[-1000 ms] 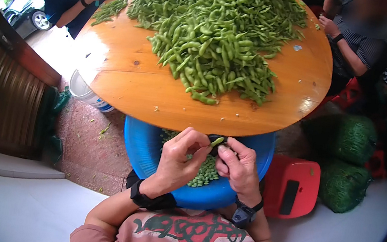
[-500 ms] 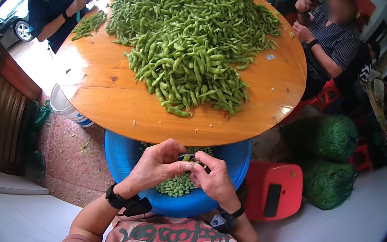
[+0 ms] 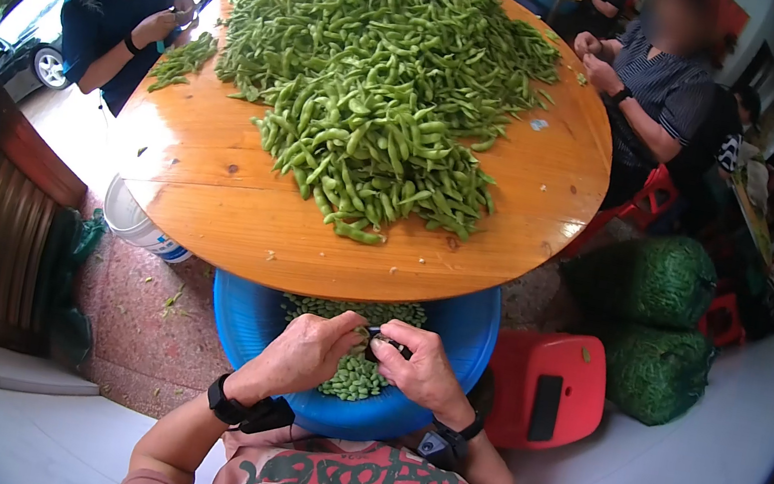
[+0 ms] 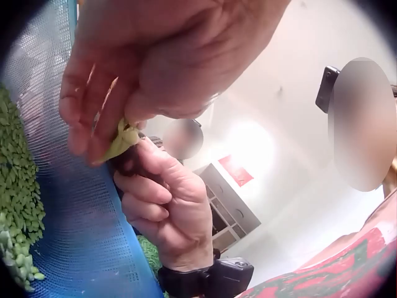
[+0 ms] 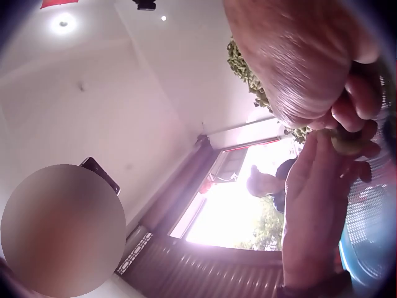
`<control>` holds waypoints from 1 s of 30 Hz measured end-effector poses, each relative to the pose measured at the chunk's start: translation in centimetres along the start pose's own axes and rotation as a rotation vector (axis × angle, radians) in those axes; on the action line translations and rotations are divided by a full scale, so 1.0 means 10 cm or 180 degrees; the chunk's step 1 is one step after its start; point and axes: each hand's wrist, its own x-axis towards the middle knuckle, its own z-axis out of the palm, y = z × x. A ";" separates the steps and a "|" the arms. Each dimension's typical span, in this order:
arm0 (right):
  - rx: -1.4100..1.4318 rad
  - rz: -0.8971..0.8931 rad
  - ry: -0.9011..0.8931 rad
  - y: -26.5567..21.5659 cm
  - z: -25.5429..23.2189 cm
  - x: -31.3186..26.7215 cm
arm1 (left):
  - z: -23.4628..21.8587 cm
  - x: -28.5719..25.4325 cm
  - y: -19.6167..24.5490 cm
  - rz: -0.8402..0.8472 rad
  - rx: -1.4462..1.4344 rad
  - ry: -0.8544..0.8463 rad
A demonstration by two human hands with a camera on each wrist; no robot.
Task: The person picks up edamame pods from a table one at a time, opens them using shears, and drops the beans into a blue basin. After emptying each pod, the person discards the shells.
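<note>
My left hand [image 3: 303, 355] pinches a split, pale green edamame pod [image 4: 123, 141] between thumb and fingers. Against it, my right hand [image 3: 424, 370] grips a small dark object [image 3: 389, 342], mostly hidden by the curled fingers; I cannot tell its kind. Both hands meet fingertip to fingertip over a blue basin [image 3: 237, 325]. Shelled green beans [image 3: 355, 381] lie inside the basin, below my fingers. Beyond it, a big heap of edamame pods [image 3: 374, 129] covers much of a round wooden table [image 3: 209, 214].
The table's near edge overhangs the basin. A red plastic stool [image 3: 576, 394] stands at the right, beside full green mesh sacks [image 3: 655, 371]. A white bucket [image 3: 137, 221] is at the left. Two people [image 3: 125, 8] work across the table, with a small pod pile [image 3: 182, 63] at its left.
Since half a second ago, both hands have come slightly lower over the basin, and the left fingers have drawn together around the pod. Earlier, the whole view shifted as the head moved.
</note>
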 end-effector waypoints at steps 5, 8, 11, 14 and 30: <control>-0.0340 -0.0118 0.0311 -0.01 0.03 0.01 | 0.12 -0.01 0.03 -0.1173 -0.1935 -0.0036; -0.1241 -0.1048 0.0767 -0.08 0.11 0.07 | 0.23 0.02 0.02 -0.1438 -0.2819 0.0098; -0.1561 -0.1204 0.0978 -0.14 0.21 0.07 | 0.32 0.06 0.07 -0.1443 -0.3032 0.0396; -0.1698 -0.1358 0.1132 -0.09 0.27 0.08 | 0.45 0.07 0.09 -0.1406 -0.2996 0.0689; 0.1481 0.0145 0.0698 -0.09 -0.12 -0.12 | 0.28 -0.03 -0.05 -0.1313 -0.3894 -0.0291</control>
